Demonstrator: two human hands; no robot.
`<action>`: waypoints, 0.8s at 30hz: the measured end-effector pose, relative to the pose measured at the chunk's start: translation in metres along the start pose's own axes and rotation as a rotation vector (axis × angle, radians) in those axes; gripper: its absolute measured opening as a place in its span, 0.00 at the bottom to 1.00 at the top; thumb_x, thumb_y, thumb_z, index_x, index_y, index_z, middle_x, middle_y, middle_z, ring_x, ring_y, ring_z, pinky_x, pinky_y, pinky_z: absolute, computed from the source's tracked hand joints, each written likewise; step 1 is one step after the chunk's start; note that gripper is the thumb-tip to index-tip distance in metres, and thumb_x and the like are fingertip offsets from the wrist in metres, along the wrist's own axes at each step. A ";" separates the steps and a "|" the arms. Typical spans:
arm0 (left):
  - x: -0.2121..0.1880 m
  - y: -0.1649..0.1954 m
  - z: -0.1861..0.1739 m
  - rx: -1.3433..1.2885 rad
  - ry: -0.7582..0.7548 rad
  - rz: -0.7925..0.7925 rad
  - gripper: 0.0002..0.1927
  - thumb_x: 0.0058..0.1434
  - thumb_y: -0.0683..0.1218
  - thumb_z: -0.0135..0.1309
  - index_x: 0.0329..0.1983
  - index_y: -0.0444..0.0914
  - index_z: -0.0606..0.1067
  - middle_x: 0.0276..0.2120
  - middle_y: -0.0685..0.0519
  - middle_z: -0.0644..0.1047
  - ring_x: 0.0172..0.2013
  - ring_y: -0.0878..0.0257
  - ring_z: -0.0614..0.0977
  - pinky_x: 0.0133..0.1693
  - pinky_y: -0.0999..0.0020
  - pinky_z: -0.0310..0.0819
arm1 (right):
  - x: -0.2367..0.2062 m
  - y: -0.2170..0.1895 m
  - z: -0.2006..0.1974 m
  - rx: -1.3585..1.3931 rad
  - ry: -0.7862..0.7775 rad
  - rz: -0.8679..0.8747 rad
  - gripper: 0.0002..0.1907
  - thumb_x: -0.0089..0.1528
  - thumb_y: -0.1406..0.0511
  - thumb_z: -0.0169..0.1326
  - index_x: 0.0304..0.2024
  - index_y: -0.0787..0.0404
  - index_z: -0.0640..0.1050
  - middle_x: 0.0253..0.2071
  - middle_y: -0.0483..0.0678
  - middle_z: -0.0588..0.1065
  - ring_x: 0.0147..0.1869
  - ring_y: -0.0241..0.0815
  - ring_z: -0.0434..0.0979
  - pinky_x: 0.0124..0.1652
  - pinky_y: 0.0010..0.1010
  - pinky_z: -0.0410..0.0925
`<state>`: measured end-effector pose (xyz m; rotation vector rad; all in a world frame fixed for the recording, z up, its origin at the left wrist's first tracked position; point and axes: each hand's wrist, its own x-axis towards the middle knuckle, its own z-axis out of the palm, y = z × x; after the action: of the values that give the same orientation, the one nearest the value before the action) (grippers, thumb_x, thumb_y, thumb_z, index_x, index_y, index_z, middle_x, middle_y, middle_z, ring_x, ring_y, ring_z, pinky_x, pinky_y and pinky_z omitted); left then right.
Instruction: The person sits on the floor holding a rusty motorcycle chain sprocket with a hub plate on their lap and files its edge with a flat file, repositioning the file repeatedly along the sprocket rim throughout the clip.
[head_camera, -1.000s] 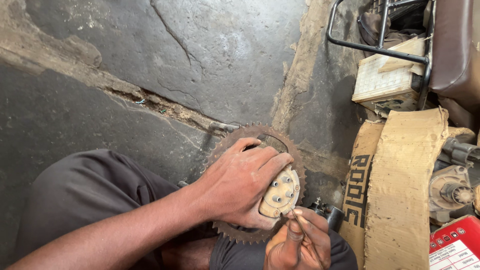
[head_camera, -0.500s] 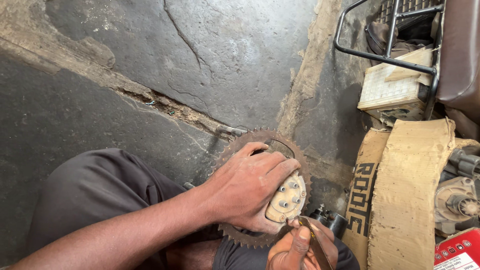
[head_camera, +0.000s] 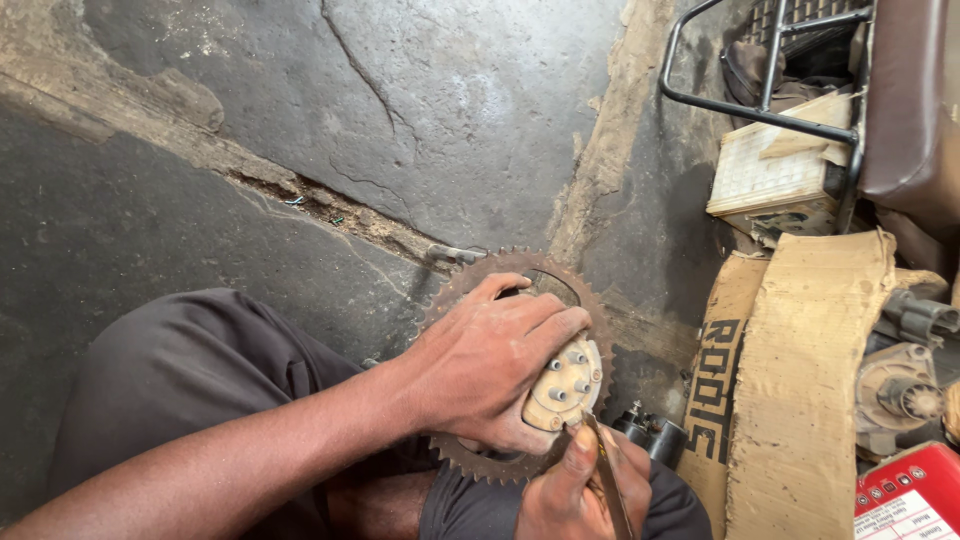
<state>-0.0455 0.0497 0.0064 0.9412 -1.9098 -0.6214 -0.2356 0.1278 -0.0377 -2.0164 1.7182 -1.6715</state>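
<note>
Sprocket (head_camera: 470, 290), rusty and toothed, sits on the person's lap under the left hand (head_camera: 490, 370), whose fingers clamp across it and its pale bolted hub (head_camera: 568, 385). The right hand (head_camera: 580, 490) pinches a thin metal tool (head_camera: 603, 470) with its tip at the hub's edge. Cracked concrete floor (head_camera: 450, 110) lies all around, with torn cardboard (head_camera: 800, 380) on the right.

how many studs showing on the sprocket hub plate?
3. On the pale hub plate: one stud upper, one right, one lower left. The left hand covers part of the plate, so more may be hidden.
</note>
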 end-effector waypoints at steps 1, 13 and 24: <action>0.000 0.001 0.000 0.001 0.002 0.005 0.47 0.44 0.63 0.66 0.61 0.32 0.69 0.46 0.46 0.77 0.51 0.49 0.80 0.61 0.47 0.64 | 0.001 -0.003 0.000 0.019 -0.005 0.081 0.14 0.71 0.65 0.54 0.42 0.72 0.69 0.38 0.58 0.75 0.40 0.46 0.79 0.41 0.32 0.74; 0.001 0.000 0.002 0.015 -0.001 -0.037 0.47 0.44 0.64 0.66 0.60 0.32 0.68 0.44 0.46 0.76 0.49 0.50 0.80 0.60 0.47 0.64 | 0.004 -0.001 0.008 0.110 0.066 0.044 0.11 0.73 0.67 0.52 0.39 0.68 0.69 0.29 0.56 0.73 0.34 0.44 0.77 0.34 0.30 0.72; -0.001 -0.003 0.002 -0.003 -0.001 -0.034 0.47 0.46 0.65 0.66 0.60 0.31 0.69 0.43 0.46 0.75 0.47 0.50 0.80 0.59 0.48 0.65 | -0.003 0.008 0.008 0.050 0.060 -0.012 0.10 0.72 0.67 0.53 0.41 0.68 0.67 0.28 0.56 0.73 0.35 0.44 0.75 0.35 0.31 0.73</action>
<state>-0.0456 0.0488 0.0032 0.9730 -1.8968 -0.6444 -0.2355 0.1223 -0.0484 -1.9794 1.6663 -1.7780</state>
